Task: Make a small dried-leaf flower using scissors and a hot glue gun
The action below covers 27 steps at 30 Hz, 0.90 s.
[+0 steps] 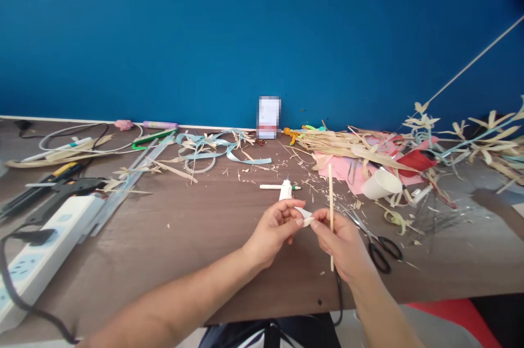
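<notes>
Above the front part of the table, my left hand [278, 230] pinches one end of a small pale curved strip [306, 218] between thumb and fingertips. The strip's other end is at the fingertips of my right hand [339, 236], which is closed. A thin pale stick [331, 189] stands nearly upright in the right hand, its top above the fingers and its lower end below them. Just beyond my hands is a small white bottle-like object [286, 189] with a dark narrow tip. Behind it lies a white pen [272, 187] with a green part.
Black-handled scissors [380, 249] lie right of my right hand. Beyond them are a white cup [382, 184], pink paper [338, 173] and dried leaf strips [347, 146]. A white power strip [53, 249], a dark glue gun [67, 192] and blue ribbon [245, 159] are leftward.
</notes>
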### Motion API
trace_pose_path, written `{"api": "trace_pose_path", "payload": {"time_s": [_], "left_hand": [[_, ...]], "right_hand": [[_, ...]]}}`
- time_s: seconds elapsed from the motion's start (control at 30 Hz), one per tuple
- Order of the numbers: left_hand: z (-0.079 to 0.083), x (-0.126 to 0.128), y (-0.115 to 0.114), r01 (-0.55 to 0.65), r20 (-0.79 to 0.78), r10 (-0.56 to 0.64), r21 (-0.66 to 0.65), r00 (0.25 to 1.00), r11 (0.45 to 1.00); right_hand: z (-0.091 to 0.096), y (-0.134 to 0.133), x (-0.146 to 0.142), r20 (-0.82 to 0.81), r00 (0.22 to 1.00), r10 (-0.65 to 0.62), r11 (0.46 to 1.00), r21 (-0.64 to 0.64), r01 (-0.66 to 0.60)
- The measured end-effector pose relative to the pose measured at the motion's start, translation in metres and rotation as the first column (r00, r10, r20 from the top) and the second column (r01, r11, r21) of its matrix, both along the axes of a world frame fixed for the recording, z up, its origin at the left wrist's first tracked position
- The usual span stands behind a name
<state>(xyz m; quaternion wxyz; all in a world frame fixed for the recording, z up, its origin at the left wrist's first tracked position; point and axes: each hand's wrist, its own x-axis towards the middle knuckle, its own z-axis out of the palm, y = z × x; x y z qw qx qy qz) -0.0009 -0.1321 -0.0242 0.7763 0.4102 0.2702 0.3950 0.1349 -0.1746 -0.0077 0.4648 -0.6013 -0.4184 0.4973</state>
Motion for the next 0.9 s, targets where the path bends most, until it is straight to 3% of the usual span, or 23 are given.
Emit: {"api": "trace_pose_path", "payload": {"time_s": [0.13, 0.23, 0.43, 0.63, 0.9], "left_hand": [[-0.0028, -0.0016, 0.0017, 0.057, -0.049, -0.056, 0.008, 0.997, 0.998], [-0.0027, -0.0026, 0.0016, 0.095, -0.104, -0.094, 0.004, 0.99, 0.996], [-0.0046, -0.0025, 0.0008, 0.078, -0.199, -0.075, 0.006, 0.977, 0.997], [-0.007, -0.002, 0.0008, 0.039, -0.176, -0.036, 0.013, 0.984, 0.999], [-0.0092, -0.0024, 0.0012, 0.035, -0.181, -0.031, 0.02, 0.983, 0.999]], "right_hand": [[-0.0012, 0.0028, -0.0012, -0.113, 0.993, -0.03, 0.999, -0.043, 0.025], [-0.0015, 0.0031, -0.0026, -0.101, 0.995, -0.023, 0.998, -0.055, 0.018], [-0.0039, 0.0014, -0.0016, -0.057, 0.998, 0.016, 0.997, -0.072, -0.02], [-0.006, 0.0009, -0.0009, -0.113, 0.993, 0.031, 0.996, -0.085, -0.041], [-0.0053, 0.0026, -0.0006, 0.046, 0.997, 0.065, 0.998, 0.001, -0.065]]}}
